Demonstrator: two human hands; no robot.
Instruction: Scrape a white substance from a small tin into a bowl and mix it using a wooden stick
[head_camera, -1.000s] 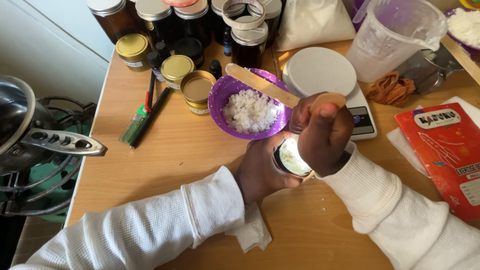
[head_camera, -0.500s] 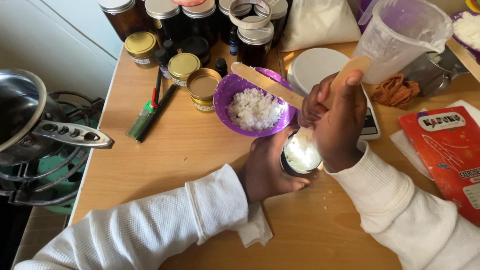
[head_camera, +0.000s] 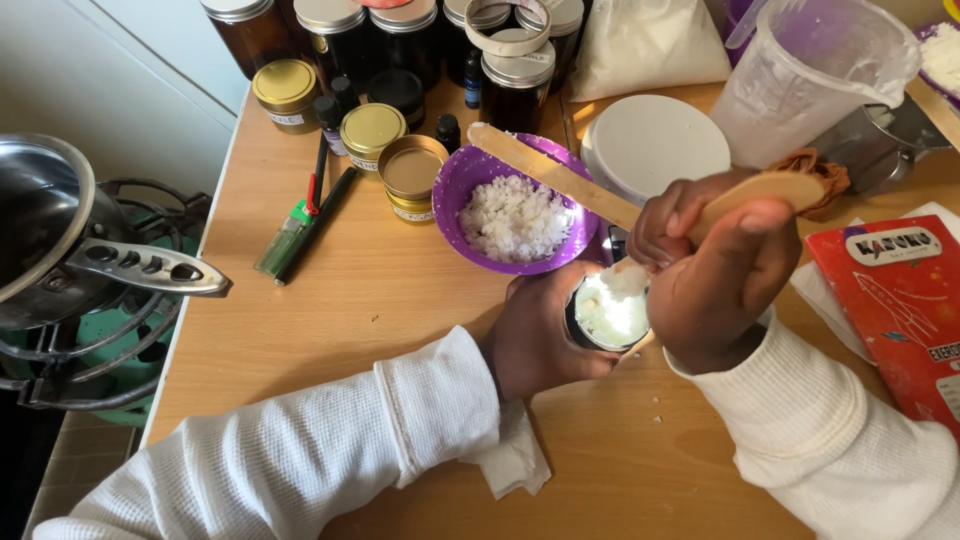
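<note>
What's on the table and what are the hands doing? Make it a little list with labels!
left hand: left hand wraps around a small round tin of white stuff
right hand: right hand holds a wooden stick over the tin
bowl: purple bowl with white flakes, a second flat stick lying across it
nearby: gold-lidded tins, dark jars, clear plastic jug, red booklet
left edge: metal pot on a stove
surface: wooden table

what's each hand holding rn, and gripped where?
Left hand wraps the side of a small tin of white wax. Right hand pinches a wooden stick near its upper end, lower tip in the tin.
</note>
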